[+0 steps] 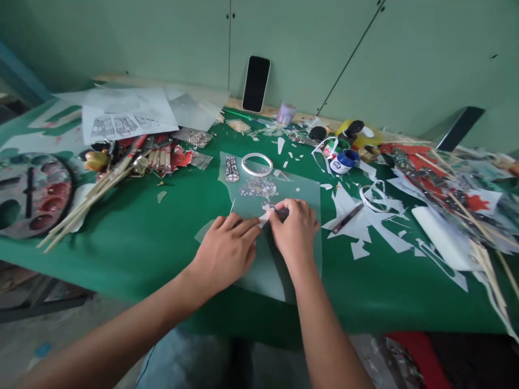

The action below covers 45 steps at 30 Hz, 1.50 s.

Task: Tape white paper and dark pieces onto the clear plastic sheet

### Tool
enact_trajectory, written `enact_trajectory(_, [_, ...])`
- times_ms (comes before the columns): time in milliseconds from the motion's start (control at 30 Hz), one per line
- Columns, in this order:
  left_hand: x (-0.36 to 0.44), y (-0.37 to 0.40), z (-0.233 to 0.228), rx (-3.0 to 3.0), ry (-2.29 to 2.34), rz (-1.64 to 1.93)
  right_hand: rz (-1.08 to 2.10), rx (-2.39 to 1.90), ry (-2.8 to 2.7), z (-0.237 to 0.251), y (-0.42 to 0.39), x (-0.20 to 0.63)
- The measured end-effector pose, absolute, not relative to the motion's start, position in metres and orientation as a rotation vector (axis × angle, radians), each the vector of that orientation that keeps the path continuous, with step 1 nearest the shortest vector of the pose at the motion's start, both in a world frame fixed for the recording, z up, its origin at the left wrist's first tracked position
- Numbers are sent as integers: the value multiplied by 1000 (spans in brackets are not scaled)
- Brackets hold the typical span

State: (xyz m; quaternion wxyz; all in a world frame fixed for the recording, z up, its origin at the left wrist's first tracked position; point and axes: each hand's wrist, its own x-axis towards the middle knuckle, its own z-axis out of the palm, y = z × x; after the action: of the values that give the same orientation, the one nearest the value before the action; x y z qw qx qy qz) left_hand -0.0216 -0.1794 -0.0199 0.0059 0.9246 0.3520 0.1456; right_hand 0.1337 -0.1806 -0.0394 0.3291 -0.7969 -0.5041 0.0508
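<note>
My left hand [227, 248] lies flat on a translucent plastic sheet [300, 183] spread over the green table [133, 237], fingertips pinning a small white paper scrap [264, 217]. My right hand [295, 229] is curled beside it, pinching a small dark tool against the same scrap; its tip is hidden by the fingers. On the sheet beyond lie a patterned cut-out [258, 187], a narrow patterned strip [231, 167] and a white tape ring [257, 164].
White paper offcuts and a dark pen [347, 218] lie to the right, with a blue-lidded jar [344, 160]. Bamboo sticks [87, 202] and a paint palette [32, 194] sit left. A phone [256, 84] leans on the wall. Papers and sticks crowd the right edge.
</note>
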Motion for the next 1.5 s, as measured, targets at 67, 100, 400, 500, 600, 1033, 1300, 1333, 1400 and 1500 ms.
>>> enact_trajectory(67, [-22,-168,-15,2785,1019,463,165,-2058,-1267,-37,-174,139])
enact_trajectory(100, [-21,-160,-12,2726,963,473,193,-2025,-1238,-36,-168,144])
enact_trajectory(400, [9,-70,-10,2769,1433,631,356,-1651,-1160,-31,-93,175])
enact_trajectory(500, [16,-61,-14,2776,1476,614,326,-1617,-1253,-36,-91,174])
enact_trajectory(600, [17,-67,-14,2751,1373,680,334,-1539,-1390,-39,-97,171])
enact_trajectory(1033, [7,-63,-17,2371,930,759,457,-1361,-1416,-28,-104,162])
enact_trajectory(1300, [8,-68,-7,2490,965,746,344,-1395,-1471,-25,-106,162])
enact_trajectory(1333, [8,-67,-6,2505,980,728,346,-1406,-1474,-24,-106,162])
enact_trajectory(1400, [9,-66,-6,2547,1013,700,341,-1419,-1486,-24,-105,162])
enact_trajectory(1500, [9,-64,-7,2628,1029,694,319,-1429,-1491,-24,-104,162])
